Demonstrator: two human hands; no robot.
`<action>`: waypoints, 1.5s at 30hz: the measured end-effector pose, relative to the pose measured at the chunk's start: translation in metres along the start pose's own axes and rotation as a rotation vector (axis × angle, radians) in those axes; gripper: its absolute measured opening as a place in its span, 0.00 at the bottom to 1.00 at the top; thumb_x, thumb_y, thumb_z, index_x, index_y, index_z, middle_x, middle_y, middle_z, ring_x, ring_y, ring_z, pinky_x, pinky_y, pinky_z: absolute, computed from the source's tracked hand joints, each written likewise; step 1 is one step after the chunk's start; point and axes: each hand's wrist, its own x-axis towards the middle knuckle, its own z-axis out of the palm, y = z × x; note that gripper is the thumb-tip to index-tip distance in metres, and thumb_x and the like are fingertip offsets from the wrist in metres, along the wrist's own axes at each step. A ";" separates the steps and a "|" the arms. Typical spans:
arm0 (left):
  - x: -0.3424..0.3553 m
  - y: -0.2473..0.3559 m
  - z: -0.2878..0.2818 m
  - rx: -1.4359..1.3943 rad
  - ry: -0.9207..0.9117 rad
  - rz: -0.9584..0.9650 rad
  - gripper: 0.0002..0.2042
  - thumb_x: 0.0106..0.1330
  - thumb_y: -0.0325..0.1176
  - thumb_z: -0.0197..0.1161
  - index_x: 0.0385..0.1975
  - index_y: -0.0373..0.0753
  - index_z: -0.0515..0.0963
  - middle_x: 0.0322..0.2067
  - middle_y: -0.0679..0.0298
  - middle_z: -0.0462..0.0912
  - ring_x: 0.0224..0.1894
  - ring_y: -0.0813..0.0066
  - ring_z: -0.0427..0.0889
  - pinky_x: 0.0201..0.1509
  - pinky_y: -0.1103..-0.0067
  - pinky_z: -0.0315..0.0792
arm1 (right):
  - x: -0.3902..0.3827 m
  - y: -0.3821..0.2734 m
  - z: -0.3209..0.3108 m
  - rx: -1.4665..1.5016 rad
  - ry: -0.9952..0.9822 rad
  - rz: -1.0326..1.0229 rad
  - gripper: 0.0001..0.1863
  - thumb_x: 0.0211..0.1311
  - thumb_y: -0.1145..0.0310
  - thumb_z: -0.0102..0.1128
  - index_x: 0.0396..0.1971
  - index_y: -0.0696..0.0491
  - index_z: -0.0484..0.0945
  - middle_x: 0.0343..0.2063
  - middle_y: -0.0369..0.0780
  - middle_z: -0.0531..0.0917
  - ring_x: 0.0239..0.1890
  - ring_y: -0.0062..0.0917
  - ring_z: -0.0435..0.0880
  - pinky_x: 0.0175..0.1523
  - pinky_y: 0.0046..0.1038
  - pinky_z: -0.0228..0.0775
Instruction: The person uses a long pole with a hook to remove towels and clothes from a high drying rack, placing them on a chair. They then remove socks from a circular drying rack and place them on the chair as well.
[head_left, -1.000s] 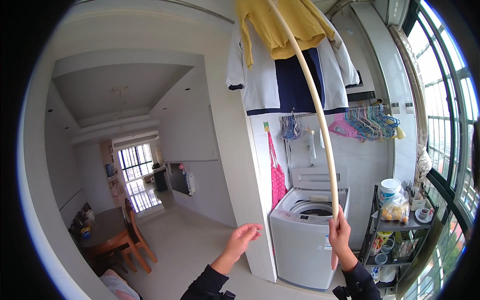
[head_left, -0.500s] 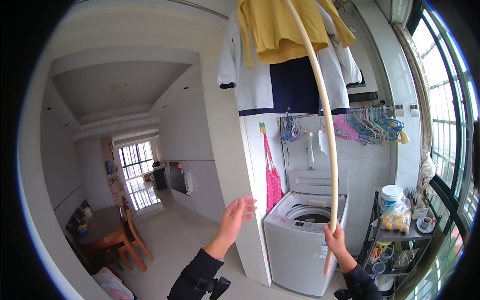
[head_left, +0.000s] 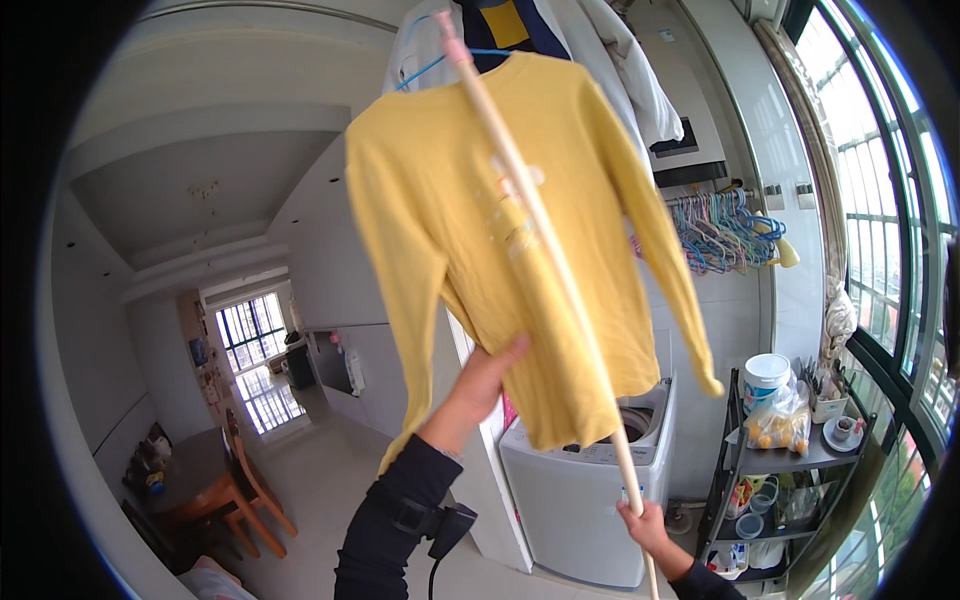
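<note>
Have the right hand [head_left: 645,522] wrapped around the lower stretch of a long pale pole [head_left: 572,295], with fingers folded about the shaft. Have the left hand [head_left: 480,385] up against the lower side of a yellow shirt [head_left: 505,300], with one digit lying over the cloth and the others hidden; cannot tell whether pinching or merely touching. Have the shirt hanging in front, near the middle of the view, on a blue hanger [head_left: 490,51], with both long sleeves loose. Can see the pole slanting across the front of the shirt, up to a pink tip [head_left: 455,45] beside the hanger; cannot make out any catch between them. Above and behind, see a white and navy garment [head_left: 600,70]. Lower down, find a white washing machine [head_left: 575,510], partly covered by the shirt. To its right, see a dark shelf unit [head_left: 780,465] bearing a white bucket [head_left: 767,370], a bag of orange fruit [head_left: 780,420] and a cup [head_left: 845,425] on a saucer [head_left: 836,443]. Higher up, see a row of coloured hangers [head_left: 720,240]. Across a pale floor [head_left: 340,500] at the left, see a dark tabletop [head_left: 205,450] and a wooden chair [head_left: 262,480].
</note>
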 end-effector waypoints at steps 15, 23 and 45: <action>-0.066 -0.065 -0.088 0.930 0.448 -0.044 0.20 0.60 0.43 0.52 0.40 0.30 0.72 0.30 0.51 0.79 0.33 0.63 0.79 0.35 0.74 0.70 | -0.004 0.054 0.033 0.112 -0.015 -0.075 0.15 0.54 0.62 0.58 0.18 0.58 0.71 0.08 0.33 0.65 0.15 0.12 0.61 0.18 0.21 0.57; -0.118 0.013 -0.084 1.621 0.019 -0.504 0.22 0.58 0.50 0.51 0.24 0.33 0.76 0.20 0.51 0.77 0.26 0.54 0.77 0.31 0.67 0.69 | 0.003 0.067 0.017 0.034 -0.001 -0.083 0.16 0.54 0.61 0.58 0.17 0.59 0.72 0.07 0.36 0.67 0.14 0.14 0.63 0.19 0.24 0.59; 0.016 0.182 -0.118 1.866 0.693 0.353 0.14 0.63 0.42 0.44 0.30 0.39 0.71 0.27 0.52 0.77 0.33 0.50 0.74 0.35 0.62 0.66 | -0.044 0.161 -0.021 -0.118 -0.281 0.070 0.15 0.53 0.59 0.58 0.25 0.58 0.76 0.12 0.33 0.71 0.15 0.15 0.67 0.18 0.25 0.58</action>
